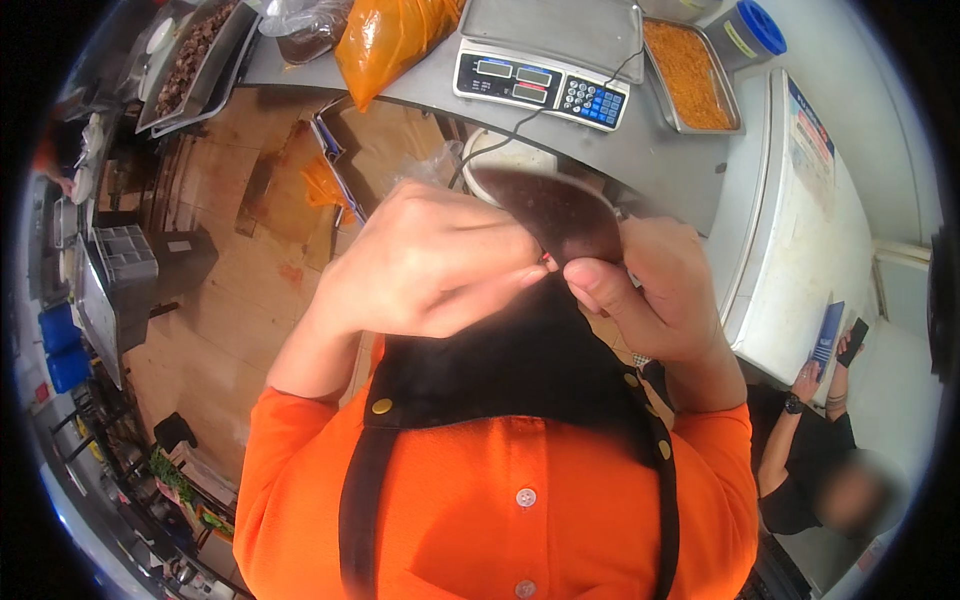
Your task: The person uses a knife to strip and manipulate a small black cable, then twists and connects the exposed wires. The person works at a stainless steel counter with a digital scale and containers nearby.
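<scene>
A dark brown curved piece (545,205), toward 1 o'clock from center, is pinched in the right hand (660,285); the left hand's (430,260) fingers press together — contents unclear. If either thumb slackens, the piece could slip.

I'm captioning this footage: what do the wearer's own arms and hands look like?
Both arms wear orange sleeves that stop well short of the hands, leaving the forearms bare. The left hand and right hand are ungloved, with no watch showing.
</scene>
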The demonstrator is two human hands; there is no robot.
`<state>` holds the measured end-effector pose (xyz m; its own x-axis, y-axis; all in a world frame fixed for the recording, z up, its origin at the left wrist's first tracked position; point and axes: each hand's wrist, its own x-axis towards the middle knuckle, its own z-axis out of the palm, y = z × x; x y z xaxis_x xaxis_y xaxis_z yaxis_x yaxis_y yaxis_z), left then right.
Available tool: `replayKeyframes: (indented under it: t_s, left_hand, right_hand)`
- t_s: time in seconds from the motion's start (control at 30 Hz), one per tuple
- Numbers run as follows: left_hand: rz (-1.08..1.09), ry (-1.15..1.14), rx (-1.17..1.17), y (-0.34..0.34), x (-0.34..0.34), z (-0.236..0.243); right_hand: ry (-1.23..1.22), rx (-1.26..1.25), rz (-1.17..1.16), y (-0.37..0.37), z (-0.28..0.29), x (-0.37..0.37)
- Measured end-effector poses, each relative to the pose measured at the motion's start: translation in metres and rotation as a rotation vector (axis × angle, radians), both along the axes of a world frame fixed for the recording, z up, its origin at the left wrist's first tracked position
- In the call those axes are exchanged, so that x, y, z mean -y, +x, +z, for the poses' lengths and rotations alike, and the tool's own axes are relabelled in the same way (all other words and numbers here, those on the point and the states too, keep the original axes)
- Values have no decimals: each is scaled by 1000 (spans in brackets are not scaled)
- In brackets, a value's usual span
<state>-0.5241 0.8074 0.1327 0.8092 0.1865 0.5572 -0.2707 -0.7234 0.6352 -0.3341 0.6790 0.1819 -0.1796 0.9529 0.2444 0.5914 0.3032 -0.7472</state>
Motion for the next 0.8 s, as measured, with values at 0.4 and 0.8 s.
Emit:
replayKeyframes:
  t_s: [0.4,0.8]
  left_hand:
    - [-81,-100,-25,-5,-5,-1]
    - [-142,-215,49,-8,-9,-6]
  right_hand:
    - [40,1,39,-2,-6,-5]
    - [57,4,69,-5,-14,-13]
